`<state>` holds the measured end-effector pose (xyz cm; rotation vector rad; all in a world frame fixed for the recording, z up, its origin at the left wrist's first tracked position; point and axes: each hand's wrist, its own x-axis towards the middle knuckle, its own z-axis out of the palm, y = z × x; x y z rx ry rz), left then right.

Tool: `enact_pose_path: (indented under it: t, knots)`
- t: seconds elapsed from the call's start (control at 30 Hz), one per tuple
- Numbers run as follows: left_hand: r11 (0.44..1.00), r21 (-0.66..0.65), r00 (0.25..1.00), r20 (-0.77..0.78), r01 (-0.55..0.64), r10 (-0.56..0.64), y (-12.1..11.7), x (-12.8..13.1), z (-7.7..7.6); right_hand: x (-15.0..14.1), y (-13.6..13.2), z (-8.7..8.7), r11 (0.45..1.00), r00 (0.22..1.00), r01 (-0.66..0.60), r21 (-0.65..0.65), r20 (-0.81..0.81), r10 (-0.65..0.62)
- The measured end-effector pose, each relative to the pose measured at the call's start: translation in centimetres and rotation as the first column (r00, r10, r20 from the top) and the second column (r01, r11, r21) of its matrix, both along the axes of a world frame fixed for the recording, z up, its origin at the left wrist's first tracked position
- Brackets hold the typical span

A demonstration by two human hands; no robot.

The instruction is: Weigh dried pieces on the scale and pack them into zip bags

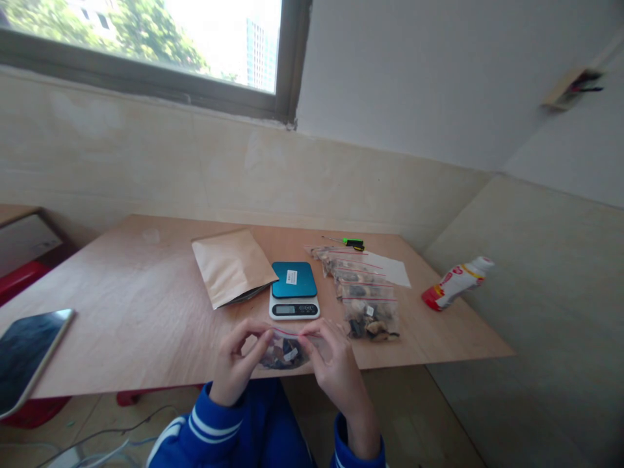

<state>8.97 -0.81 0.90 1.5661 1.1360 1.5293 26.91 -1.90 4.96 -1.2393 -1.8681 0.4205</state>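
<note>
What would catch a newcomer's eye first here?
Probably the white digital scale with a blue top at centre, a tan paper pouch at its left. To its right runs a row of clear, red-striped plastic bags. In front, the left grip and right grip hold another clear bag of dark pieces.

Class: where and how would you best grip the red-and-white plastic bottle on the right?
Probably around the body of the bottle, below the narrower white cap, with the bare right hand, once free, from the near side: its base rests on the wooden table, and the clear plastic bags lie to its left.
</note>
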Motion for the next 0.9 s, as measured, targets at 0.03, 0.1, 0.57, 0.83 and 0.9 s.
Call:
enact_pose_path:
  t: [0.03, 0.1, 0.57, 0.83, 0.9]
  knots:
    - [1.0, -0.005, 1.0, 0.005, 0.007, -0.007, 0.0, 0.1, 0.0, -0.2, -0.1, 0.2, 1.0, 1.0, -0.014, -0.012, -0.008, 0.014]
    - [0.999, -0.027, 0.999, 0.018, 0.034, -0.034, -0.1, 0.4, -0.1, -0.7, -0.1, 0.3, 1.0, 0.999, -0.02, -0.005, -0.028, 0.02]
    - [0.997, -0.029, 0.995, 0.072, 0.067, -0.065, 0.0, 0.6, 0.0, -2.2, 0.6, -0.6, 0.96, 0.992, 0.122, 0.253, -0.055, -0.112]
    - [1.0, -0.022, 0.996, 0.089, 0.008, -0.006, 0.2, 0.7, -0.3, -2.6, 0.2, -0.1, 0.99, 0.997, -0.005, 0.144, -0.069, 0.015]
    - [1.0, -0.016, 0.997, 0.08, 0.02, -0.018, 0.2, 0.8, -0.2, -2.7, 0.3, -0.2, 0.983, 0.996, 0.033, 0.179, -0.083, -0.018]
